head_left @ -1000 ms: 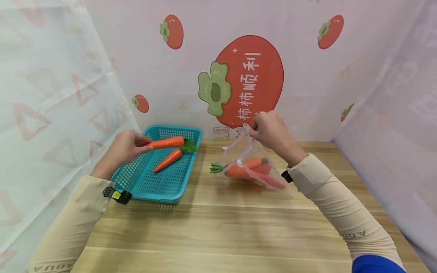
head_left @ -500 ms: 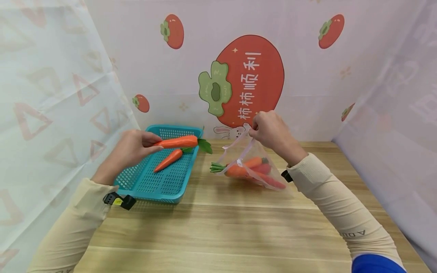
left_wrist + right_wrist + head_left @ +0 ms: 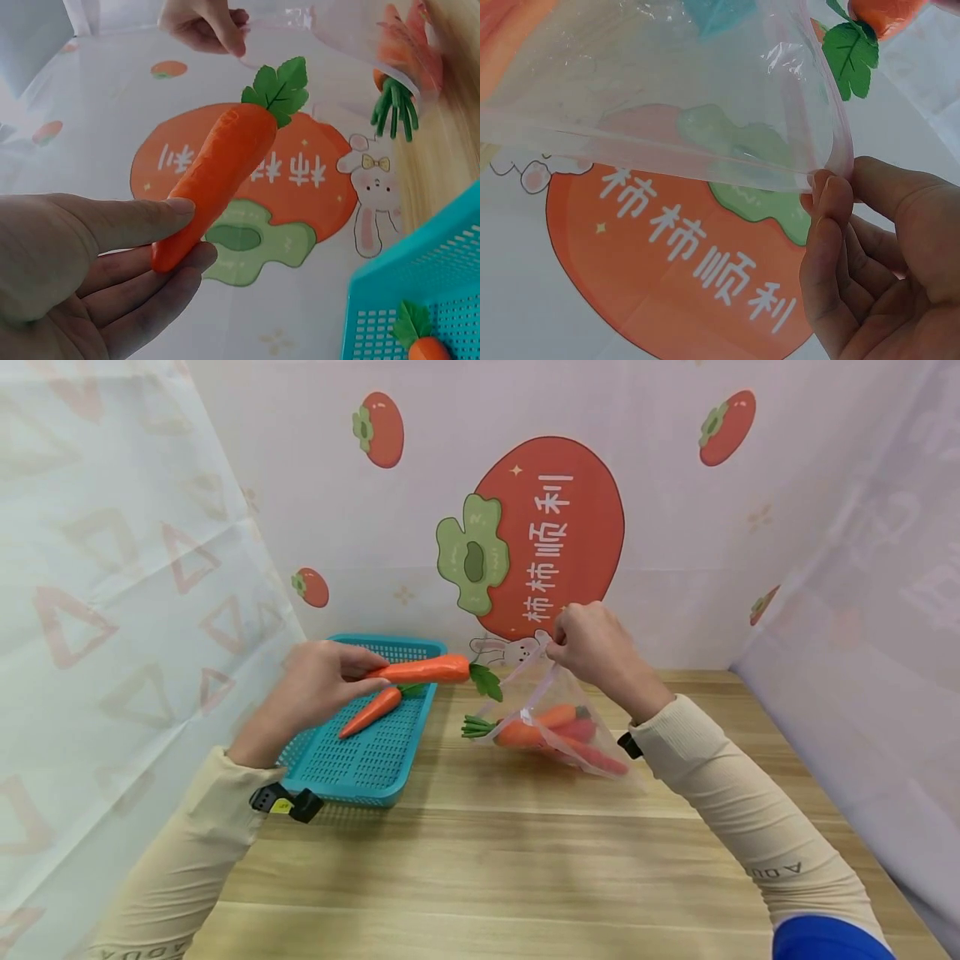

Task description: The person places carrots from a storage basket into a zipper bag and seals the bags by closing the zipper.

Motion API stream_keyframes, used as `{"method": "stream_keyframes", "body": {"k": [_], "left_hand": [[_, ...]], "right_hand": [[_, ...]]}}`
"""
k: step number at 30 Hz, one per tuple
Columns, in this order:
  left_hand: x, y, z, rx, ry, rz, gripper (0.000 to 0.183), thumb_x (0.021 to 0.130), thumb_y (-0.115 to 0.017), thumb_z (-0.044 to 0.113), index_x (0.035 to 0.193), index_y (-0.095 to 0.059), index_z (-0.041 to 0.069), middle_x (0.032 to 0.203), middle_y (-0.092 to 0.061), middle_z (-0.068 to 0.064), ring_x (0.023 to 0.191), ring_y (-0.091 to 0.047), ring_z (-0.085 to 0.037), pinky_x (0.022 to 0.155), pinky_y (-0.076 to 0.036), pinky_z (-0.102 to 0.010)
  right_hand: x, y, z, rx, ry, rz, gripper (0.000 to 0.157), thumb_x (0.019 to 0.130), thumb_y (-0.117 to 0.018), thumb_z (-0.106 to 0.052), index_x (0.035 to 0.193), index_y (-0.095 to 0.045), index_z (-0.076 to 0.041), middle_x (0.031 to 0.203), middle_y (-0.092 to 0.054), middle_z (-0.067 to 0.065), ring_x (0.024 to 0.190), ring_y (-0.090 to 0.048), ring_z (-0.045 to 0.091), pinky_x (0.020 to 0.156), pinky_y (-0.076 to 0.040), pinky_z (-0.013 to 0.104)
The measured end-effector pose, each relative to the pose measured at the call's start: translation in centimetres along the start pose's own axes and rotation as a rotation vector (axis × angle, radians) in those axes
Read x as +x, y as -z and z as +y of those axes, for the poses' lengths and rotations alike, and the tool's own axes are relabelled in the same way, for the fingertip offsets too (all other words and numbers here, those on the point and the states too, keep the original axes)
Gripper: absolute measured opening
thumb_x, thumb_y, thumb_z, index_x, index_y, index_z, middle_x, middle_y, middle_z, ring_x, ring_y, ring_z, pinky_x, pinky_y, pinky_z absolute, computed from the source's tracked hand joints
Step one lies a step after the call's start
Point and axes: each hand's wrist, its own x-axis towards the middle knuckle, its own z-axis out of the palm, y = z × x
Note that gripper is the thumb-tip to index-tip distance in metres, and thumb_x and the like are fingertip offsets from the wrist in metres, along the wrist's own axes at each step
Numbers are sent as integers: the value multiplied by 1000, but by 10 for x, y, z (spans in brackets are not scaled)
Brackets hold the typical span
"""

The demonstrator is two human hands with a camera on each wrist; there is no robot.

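Note:
My left hand [image 3: 318,681] pinches an orange carrot [image 3: 431,670] by its narrow end, thumb on one side and fingers on the other. The green leaf [image 3: 281,90] at its thick end points right, close to the mouth of a clear plastic bag [image 3: 536,693]. Up at that bag's edge, my right hand [image 3: 596,643] pinches the pinkish rim [image 3: 829,161] between thumb and fingers and lifts it. Several orange and red carrots [image 3: 555,718] lie inside the bag, and one's green stalks [image 3: 476,727] stick out of the opening on the left.
A turquoise mesh basket [image 3: 386,789] stands at the left on the wooden table [image 3: 480,877], with one carrot [image 3: 371,712] lying in it. Behind rises a white backdrop [image 3: 660,568] printed with persimmons, and similar sheets close off both sides.
My left hand has carried the carrot rightward from over the basket, so its leaf now reaches beyond the basket's right rim toward the bag. The right hand and bag have stayed in place.

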Motion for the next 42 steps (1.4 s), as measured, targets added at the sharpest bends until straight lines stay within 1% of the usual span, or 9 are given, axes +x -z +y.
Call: {"method": "stream_keyframes", "body": {"k": [3,8,13,19,26,31,36,38,42], "left_hand": [[4,-3,8,-29,-4,-20,25,93,-83,20,115,-82,7,104,-82,-13,89,-81,-25,79,-64,-42],[11,-11,18,-83,-22,-35,25,95,-81,16,117,-81,4,107,-82,-15,93,-81,-28,84,-65,-46],[16,-18,26,-108,-10,-42,26,94,-81,14,118,-80,3,109,-81,-17,95,-81,-28,86,-65,-47],[20,-27,33,-138,-5,-60,26,94,-81,14,118,-80,4,108,-81,-14,93,-81,-25,85,-66,-44],[25,-36,42,-138,-11,-102,27,92,-83,14,118,-80,5,108,-81,-13,90,-80,-21,81,-66,-39],[29,-43,47,-131,-17,-124,28,92,-83,16,118,-80,5,105,-81,-11,87,-79,-18,77,-65,-34],[34,-52,50,-138,-1,-138,30,93,-83,17,120,-80,4,105,-81,-11,87,-78,-18,75,-64,-32],[36,-55,51,-137,3,-141,30,93,-83,17,120,-80,4,106,-81,-11,87,-78,-18,75,-64,-32],[40,-61,52,-128,5,-142,29,93,-83,17,120,-80,5,105,-81,-10,85,-77,-18,74,-63,-30]], "right_hand": [[0,0,0,-1,-2,-1,31,92,-70,-6,60,-66,-6,55,-53,3,54,-45,17,54,-38,31],[1,1,-1,-5,3,-2,31,91,-70,-5,60,-67,-8,55,-55,2,53,-46,17,53,-39,31],[1,1,-2,8,6,-7,34,92,-69,-6,58,-63,-8,52,-48,1,51,-41,16,52,-36,30],[1,1,-2,9,4,-2,31,92,-72,-7,62,-68,-8,56,-57,3,54,-48,18,53,-40,30],[0,1,-3,6,-1,-8,36,93,-73,-10,58,-62,-8,54,-43,-1,53,-41,16,53,-35,30],[0,-1,-4,15,-10,-14,32,93,-72,-8,61,-65,-7,56,-48,1,54,-44,17,53,-37,30],[-1,-1,-2,16,-6,-14,28,93,-72,-8,64,-69,-6,59,-57,4,56,-49,19,55,-40,31],[-1,-1,-1,13,-1,-10,29,92,-72,-8,63,-67,-7,58,-55,3,56,-48,18,54,-40,31],[-1,-1,-2,8,2,-5,36,92,-70,-7,57,-60,-9,55,-41,-1,54,-39,16,53,-35,30]]}}
